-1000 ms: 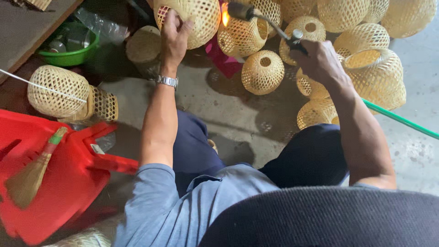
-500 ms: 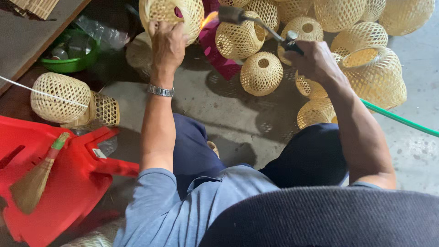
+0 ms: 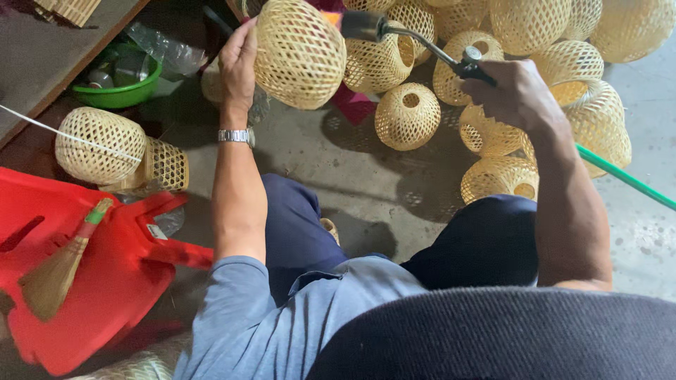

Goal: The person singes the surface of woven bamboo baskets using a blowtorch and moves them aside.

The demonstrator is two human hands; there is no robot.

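The left hand [image 3: 238,60] holds a round woven bamboo shade [image 3: 299,53] at far centre; right of it, the right hand [image 3: 517,91] grips a metal torch [image 3: 412,39]. A pile of woven bamboo shades [image 3: 563,63] lies far right. A red plastic stool [image 3: 105,281] with a small straw brush [image 3: 53,274] on it lies near left, a green plastic bowl [image 3: 116,95] far left.

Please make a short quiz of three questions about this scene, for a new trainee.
1. True or false: the left hand holds a woven bamboo shade off the floor.
2. What does the right hand hold? A) the small broom B) the torch with a green hose C) the green bowl
3. Fill in: the small broom lies on a red plastic ____.

Key: 1 true; 2 B; 3 stool.
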